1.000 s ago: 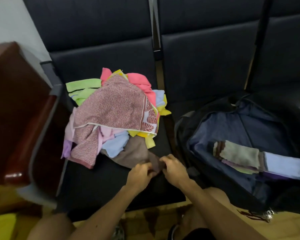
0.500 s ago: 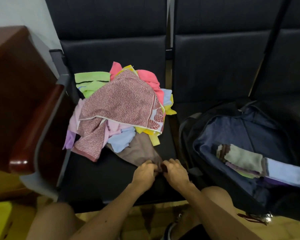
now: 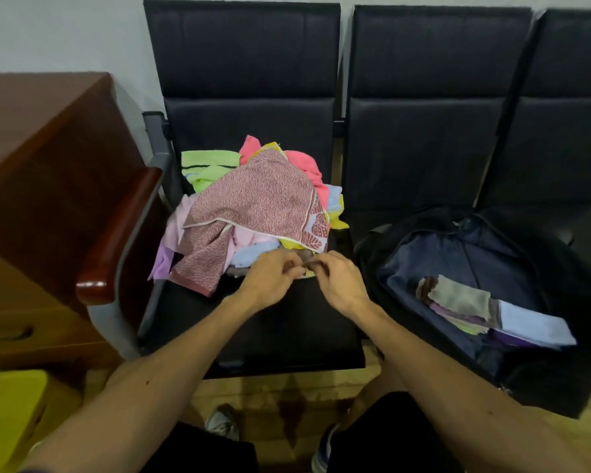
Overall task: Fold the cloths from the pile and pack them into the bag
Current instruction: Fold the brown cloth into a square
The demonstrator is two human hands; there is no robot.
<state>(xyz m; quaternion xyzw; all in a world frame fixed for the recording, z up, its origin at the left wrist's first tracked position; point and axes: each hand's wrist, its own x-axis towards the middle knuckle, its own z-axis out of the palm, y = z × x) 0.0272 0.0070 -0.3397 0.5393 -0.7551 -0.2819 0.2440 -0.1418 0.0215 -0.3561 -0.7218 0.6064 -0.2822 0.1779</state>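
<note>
Dim, even indoor light falls on my scene, with no hard shadows. My hands (image 3: 307,278) blur with motion at centre. A small glare glints on the wooden armrest (image 3: 91,285) at nine o'clock. Wide-angle distortion bends the edges.

Both hands meet at the pile's (image 3: 253,206) near edge, left hand (image 3: 270,278) and right hand (image 3: 338,285) pinching a brown cloth (image 3: 306,264). Beside them, the bag (image 3: 458,254) lies open with folded cloths (image 3: 485,308) inside.
</note>
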